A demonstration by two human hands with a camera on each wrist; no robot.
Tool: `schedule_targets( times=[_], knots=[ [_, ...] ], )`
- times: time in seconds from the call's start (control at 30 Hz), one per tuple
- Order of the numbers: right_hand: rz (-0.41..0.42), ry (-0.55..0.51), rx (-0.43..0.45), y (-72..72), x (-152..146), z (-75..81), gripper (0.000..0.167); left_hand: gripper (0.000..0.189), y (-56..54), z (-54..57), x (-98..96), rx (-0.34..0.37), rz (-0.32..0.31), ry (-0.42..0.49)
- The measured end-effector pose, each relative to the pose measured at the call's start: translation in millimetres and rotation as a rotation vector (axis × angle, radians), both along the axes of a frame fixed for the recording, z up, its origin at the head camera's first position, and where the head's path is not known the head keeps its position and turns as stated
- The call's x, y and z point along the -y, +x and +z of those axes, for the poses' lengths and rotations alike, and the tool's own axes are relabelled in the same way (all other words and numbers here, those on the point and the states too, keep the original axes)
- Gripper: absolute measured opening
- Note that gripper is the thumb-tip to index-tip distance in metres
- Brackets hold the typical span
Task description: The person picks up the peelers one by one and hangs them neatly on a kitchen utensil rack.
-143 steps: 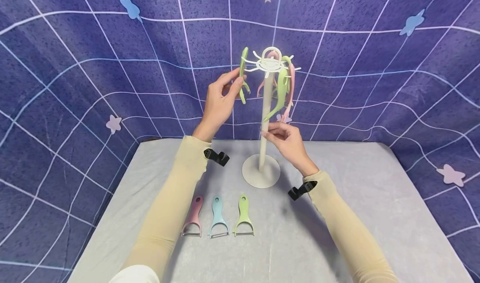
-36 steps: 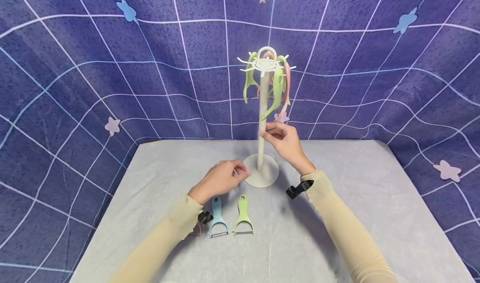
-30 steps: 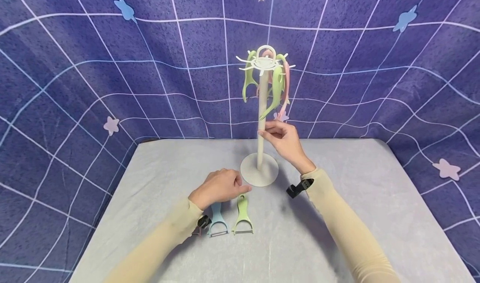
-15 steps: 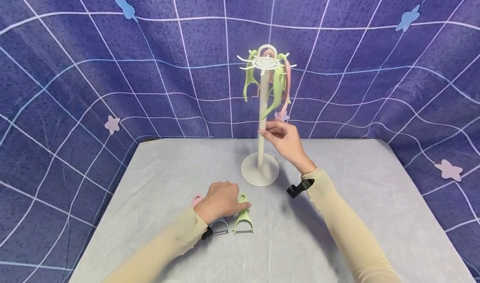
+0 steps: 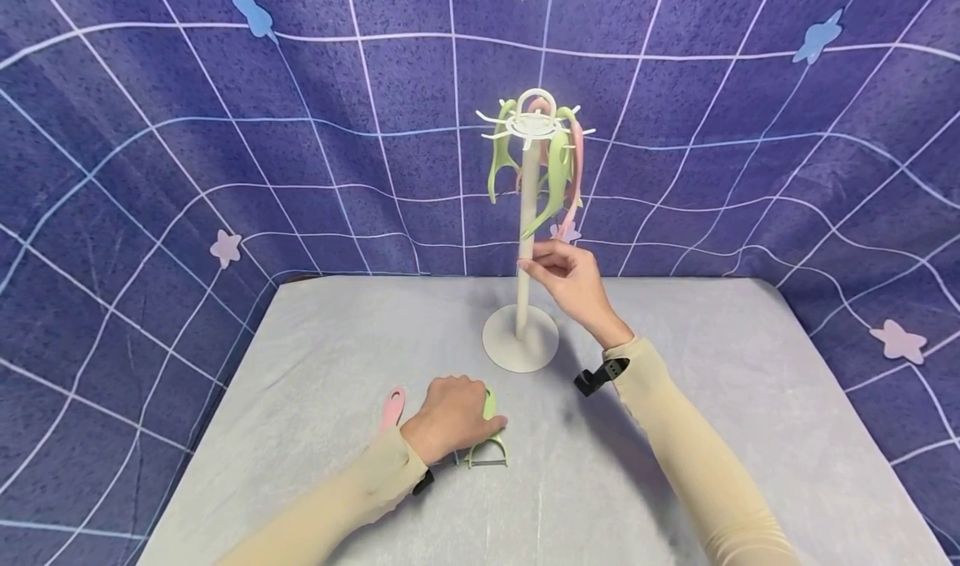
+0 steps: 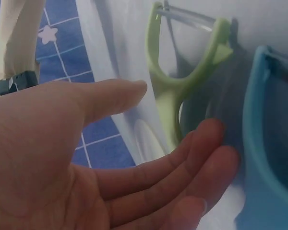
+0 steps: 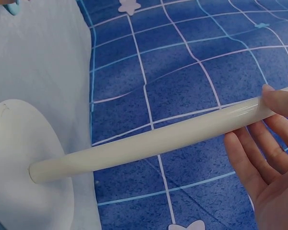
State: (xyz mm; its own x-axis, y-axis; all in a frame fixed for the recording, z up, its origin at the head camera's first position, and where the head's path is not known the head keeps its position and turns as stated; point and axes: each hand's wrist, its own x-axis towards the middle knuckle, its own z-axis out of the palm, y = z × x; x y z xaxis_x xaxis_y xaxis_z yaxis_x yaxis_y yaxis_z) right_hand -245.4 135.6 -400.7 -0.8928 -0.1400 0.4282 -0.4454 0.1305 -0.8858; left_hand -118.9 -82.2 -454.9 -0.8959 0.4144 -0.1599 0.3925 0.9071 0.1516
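Observation:
My left hand (image 5: 453,416) reaches low over the green peeler (image 5: 489,451) on the table. In the left wrist view its thumb and fingers are spread on either side of that peeler's handle, gripping nothing. The blue peeler (image 6: 259,143) lies beside the fingertips there; in the head view the hand mostly hides it. To the left is a pink peeler (image 5: 392,408), partly covered by the sleeve. My right hand (image 5: 573,287) holds the pole of the white hook stand (image 5: 522,299) between thumb and fingers, also seen in the right wrist view.
The stand's round base (image 5: 502,349) rests on the grey-covered table (image 5: 675,433). From its top hooks (image 5: 534,124) hang several peelers, including a green peeler (image 5: 500,162) at left and a pink peeler (image 5: 577,166) at right. A blue patterned curtain (image 5: 300,149) rises behind.
The green peeler my left hand held at the top left now hangs on the stand. That hand has come down to the green peeler on the table. My right hand keeps holding the pole.

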Motion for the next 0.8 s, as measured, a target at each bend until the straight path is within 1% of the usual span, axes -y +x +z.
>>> schedule_targets(
  times=[0.2,0.43,0.57,0.67,0.8],
  knots=[
    [0.001,-0.006,0.003,0.5,0.3,-0.2,0.018,0.051,3.4,-7.3,-3.9,-0.022,-0.011,-0.025],
    [0.001,-0.011,0.003,-0.2,-0.2,0.2,0.019,0.046,3.7,-10.4,-7.1,0.013,0.022,-0.005],
    [-0.003,-0.011,0.001,-0.3,-0.5,0.3,0.019,0.044,3.2,-11.6,-6.8,0.032,0.034,0.054],
    [-0.003,-0.014,0.003,-0.7,-0.4,-0.2,0.019,0.047,3.2,-11.7,-6.0,0.043,0.032,0.11],
    [-0.002,-0.014,0.008,-1.1,-0.3,-1.0,0.019,0.05,3.4,-11.1,-5.1,0.052,0.027,0.135]
  ],
)
